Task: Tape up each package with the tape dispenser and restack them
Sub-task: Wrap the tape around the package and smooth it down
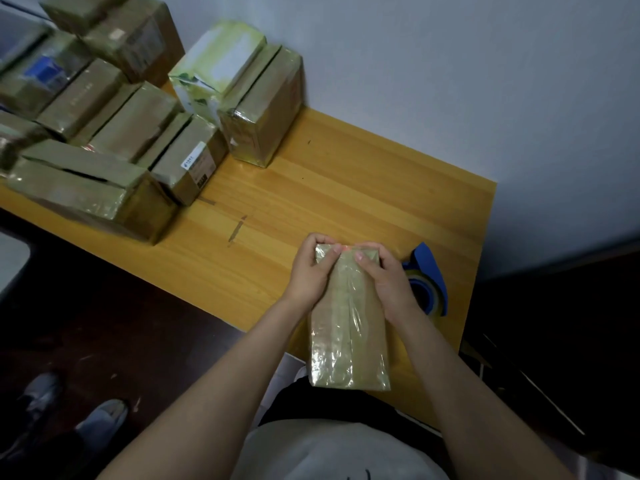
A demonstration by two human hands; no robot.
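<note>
A narrow brown package (349,337) wrapped in shiny clear tape lies lengthwise at the near edge of the wooden table (346,188). My left hand (310,271) grips its far left corner, thumb on top and fingers curled over the far end. My right hand (384,282) grips the far right corner the same way. Both thumbs press on the taped top. A blue tape dispenser (429,275) with a roll of clear tape stands on the table just right of my right hand, partly hidden by it.
Several taped cardboard packages (138,126) are stacked across the table's far left. A pale green-and-white box (218,60) leans on a taped box (266,105) by the grey wall. The table's right end lies past the dispenser. Dark floor and shoes (100,417) lie below left.
</note>
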